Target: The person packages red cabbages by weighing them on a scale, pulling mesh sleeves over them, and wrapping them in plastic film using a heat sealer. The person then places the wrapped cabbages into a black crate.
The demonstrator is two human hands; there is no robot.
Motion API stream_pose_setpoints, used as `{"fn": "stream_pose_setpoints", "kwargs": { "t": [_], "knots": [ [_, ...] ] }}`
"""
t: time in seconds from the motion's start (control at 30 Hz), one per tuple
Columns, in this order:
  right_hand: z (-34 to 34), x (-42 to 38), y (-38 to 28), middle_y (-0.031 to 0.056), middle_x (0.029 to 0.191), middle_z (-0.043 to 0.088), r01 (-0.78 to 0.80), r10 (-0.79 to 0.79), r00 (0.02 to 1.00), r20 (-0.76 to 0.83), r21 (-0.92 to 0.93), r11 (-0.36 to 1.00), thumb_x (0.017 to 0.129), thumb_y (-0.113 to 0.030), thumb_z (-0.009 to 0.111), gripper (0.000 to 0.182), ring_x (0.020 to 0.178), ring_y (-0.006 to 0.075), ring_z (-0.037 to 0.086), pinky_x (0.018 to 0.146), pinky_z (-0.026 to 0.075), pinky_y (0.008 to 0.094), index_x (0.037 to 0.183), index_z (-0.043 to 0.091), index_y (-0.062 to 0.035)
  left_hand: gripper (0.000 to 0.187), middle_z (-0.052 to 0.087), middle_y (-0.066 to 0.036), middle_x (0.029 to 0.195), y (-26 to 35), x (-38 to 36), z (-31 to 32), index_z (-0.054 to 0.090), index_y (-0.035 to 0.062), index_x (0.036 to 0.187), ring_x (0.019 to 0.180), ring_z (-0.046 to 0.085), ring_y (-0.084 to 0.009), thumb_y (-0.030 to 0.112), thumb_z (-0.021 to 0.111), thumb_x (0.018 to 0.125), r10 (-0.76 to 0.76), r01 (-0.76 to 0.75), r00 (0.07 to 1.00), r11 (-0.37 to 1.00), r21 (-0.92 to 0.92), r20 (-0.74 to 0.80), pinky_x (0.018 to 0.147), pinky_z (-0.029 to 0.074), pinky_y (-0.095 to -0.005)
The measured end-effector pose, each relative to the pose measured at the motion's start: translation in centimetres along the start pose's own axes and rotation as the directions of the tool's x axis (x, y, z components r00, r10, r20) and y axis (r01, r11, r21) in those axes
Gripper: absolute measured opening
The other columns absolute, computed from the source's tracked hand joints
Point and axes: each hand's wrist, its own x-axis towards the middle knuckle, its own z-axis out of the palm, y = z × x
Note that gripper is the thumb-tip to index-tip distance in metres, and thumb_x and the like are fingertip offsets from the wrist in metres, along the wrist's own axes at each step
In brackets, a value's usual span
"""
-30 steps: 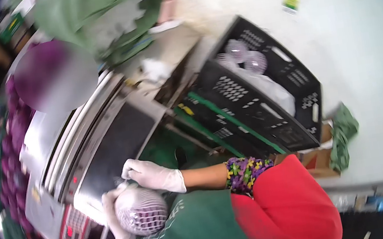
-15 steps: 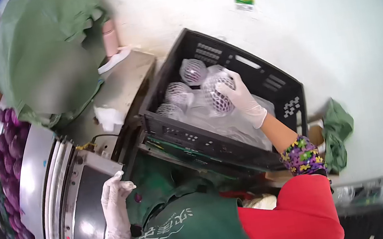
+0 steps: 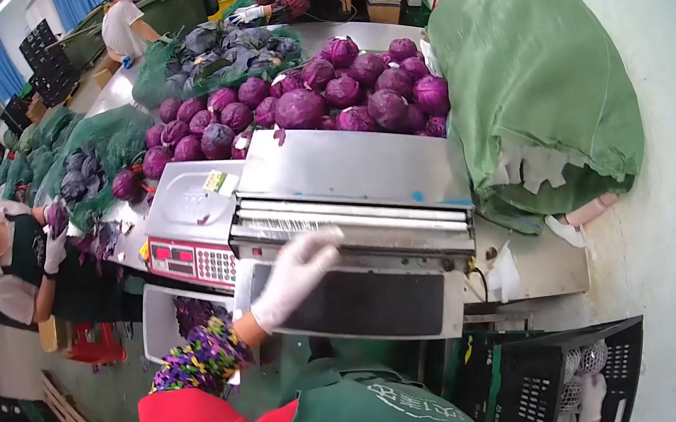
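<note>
My left hand (image 3: 300,278), in a white glove, is over the film wrapping machine (image 3: 359,208). Its fingers are stretched toward the rollers, somewhat blurred, with nothing visible in them. Below the hand lies the machine's dark plate (image 3: 351,301). At the lower right, my gloved right hand (image 3: 592,402) reaches into a black plastic crate (image 3: 530,396). It rests beside round purple cabbages in white foam nets (image 3: 593,357); its fingertips are hidden, so I cannot see whether it grips one. Many bare red cabbages (image 3: 301,110) are heaped on the table behind the machine.
A red-and-white digital scale (image 3: 195,250) stands left of the machine, above a grey bin (image 3: 162,311) of trimmings. A big green sack (image 3: 536,76) sits at the right by the wall. A co-worker (image 3: 16,250) at the left holds a cabbage; other people stand farther back.
The view has swung left, bringing the cabbage heap and co-workers into sight. My left hand has moved over the wrapping machine. My right hand stays in the crate, now at the view's edge.
</note>
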Motion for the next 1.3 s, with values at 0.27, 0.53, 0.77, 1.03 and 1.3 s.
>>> {"fn": "stream_pose_setpoints", "kwargs": {
  "t": [0.27, 0.53, 0.77, 1.03, 1.3],
  "knots": [
    [-9.3, 0.5, -24.8, 0.0158, 0.121, 0.06, 0.13, -0.031, 0.957, -0.287, 0.332, 0.934, 0.096, -0.022, 0.054, 0.039, 0.112, 0.0236, 0.054, 0.097, 0.042, 0.0345, 0.123, 0.057, 0.0055, 0.105, 0.035, -0.03, 0.144, -5.7, 26.3, -13.0, 0.032, 0.0144, 0.148, 0.135, 0.033, -0.0477, 0.04, 0.086, 0.062, 0.328, -0.084, 0.929, 0.64, 0.764, -0.172, 0.106, 0.038, -0.05],
    [-4.9, 5.0, -48.9, 0.0142, 0.11, 0.066, 0.638, -0.624, 0.77, -0.136, 0.133, 0.759, 0.089, -0.019, 0.059, 0.027, 0.11, 0.0295, 0.059, 0.098, 0.044, 0.0387, 0.111, 0.067, -0.0076, 0.093, 0.056, -0.021, 0.127, -12.3, 36.5, -15.5, 0.04, 0.006, 0.142, 0.119, 0.053, -0.0347, 0.039, 0.084, 0.066, 0.286, -0.263, 0.957, 0.764, 0.588, 0.057, 0.098, 0.046, -0.0401],
    [6.3, 22.2, -50.7, 0.0155, 0.092, 0.068, 0.487, -0.553, 0.811, -0.192, -0.303, 0.819, 0.086, -0.019, 0.054, 0.02, 0.092, 0.0327, 0.066, 0.08, 0.052, 0.0427, 0.09, 0.069, -0.0074, 0.073, 0.047, -0.006, 0.141, -5.7, 33.2, -18.6, 0.04, 0.0147, 0.143, 0.126, 0.05, -0.0268, 0.042, 0.072, 0.083, -0.224, 0.223, 0.973, 0.863, -0.453, 0.051, 0.101, 0.043, -0.0486],
    [11.9, 24.5, -51.0, 0.0192, 0.142, 0.047, 0.893, -0.908, 0.396, 0.141, -0.291, 0.344, 0.094, -0.023, 0.047, 0.049, 0.131, 0.0318, 0.043, 0.112, 0.029, 0.0423, 0.139, 0.044, -0.0036, 0.093, 0.043, -0.022, 0.139, 8.9, 19.3, -6.3, 0.04, 0.0116, 0.144, 0.133, 0.037, -0.0428, 0.031, 0.081, 0.063, 0.239, -0.382, 0.924, 0.631, 0.675, 0.299, 0.111, 0.032, -0.0473],
    [12.5, 22.9, -49.7, 0.0244, 0.116, 0.06, 0.856, -0.93, 0.288, 0.227, -0.497, 0.144, 0.083, -0.022, 0.057, 0.041, 0.11, 0.0453, 0.054, 0.092, 0.042, 0.057, 0.119, 0.06, -0.002, 0.095, 0.028, -0.026, 0.147, 3.9, 15.6, -1.6, 0.032, 0.0221, 0.148, 0.135, 0.027, -0.0522, 0.037, 0.08, 0.067, 0.259, -0.449, 0.894, 0.508, 0.735, 0.367, 0.101, 0.041, -0.0585]
  ]
}}
